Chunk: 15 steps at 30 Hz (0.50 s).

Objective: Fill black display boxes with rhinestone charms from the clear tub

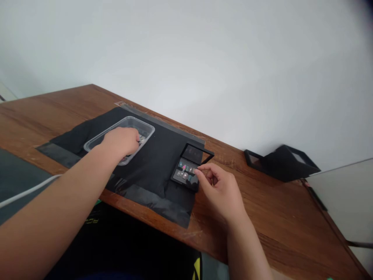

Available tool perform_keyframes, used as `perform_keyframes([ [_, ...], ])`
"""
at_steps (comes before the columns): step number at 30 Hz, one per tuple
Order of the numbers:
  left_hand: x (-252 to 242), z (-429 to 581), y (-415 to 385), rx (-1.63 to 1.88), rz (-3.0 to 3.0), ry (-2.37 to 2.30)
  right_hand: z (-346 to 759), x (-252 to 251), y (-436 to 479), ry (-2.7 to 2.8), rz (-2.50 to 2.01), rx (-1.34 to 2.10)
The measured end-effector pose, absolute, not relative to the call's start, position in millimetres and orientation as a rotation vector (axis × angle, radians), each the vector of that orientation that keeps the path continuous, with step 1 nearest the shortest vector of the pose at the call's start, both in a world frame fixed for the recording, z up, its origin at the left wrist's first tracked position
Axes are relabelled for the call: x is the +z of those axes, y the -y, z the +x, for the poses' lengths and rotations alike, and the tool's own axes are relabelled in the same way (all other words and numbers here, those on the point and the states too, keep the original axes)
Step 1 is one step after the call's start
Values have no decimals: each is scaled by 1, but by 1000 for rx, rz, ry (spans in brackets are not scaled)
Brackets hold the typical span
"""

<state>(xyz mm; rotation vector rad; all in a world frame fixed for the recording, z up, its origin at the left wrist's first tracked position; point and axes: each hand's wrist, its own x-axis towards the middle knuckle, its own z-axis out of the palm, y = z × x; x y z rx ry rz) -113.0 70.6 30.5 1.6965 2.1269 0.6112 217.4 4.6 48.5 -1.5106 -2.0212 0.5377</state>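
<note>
My left hand (pixel 122 140) reaches down into a clear plastic tub (pixel 149 134), its fingertips among small shiny pieces (pixel 142 139). Those fingers are partly hidden, so what they grip, if anything, does not show. To the right lies a small black case (pixel 178 179) with its windowed lid (pixel 194 154) raised. Rows of small decorated pieces (pixel 184 175), some pink and teal, sit inside it. At the case's right side, my right hand (pixel 217 184) has thumb and forefinger pinched together over the end of the rows. Anything between those fingertips is too small to make out.
A black mat (pixel 154 171) is fixed with clear tape to the brown wooden table (pixel 276 210). At the back right, against the white wall, stands a black box (pixel 281 165) with a flat black frame-like piece beside it. A white cable (pixel 29 191) runs along the left.
</note>
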Motion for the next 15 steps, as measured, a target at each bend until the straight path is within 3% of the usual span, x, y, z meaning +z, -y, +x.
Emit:
perform_keyframes([
  [3,34,-107,-69,393,1597,-2236,218,51,-4,2008,-1516,526],
  [15,54,-96,-63,234,1647,-2126,223,50,-4,2010,-1523,537],
])
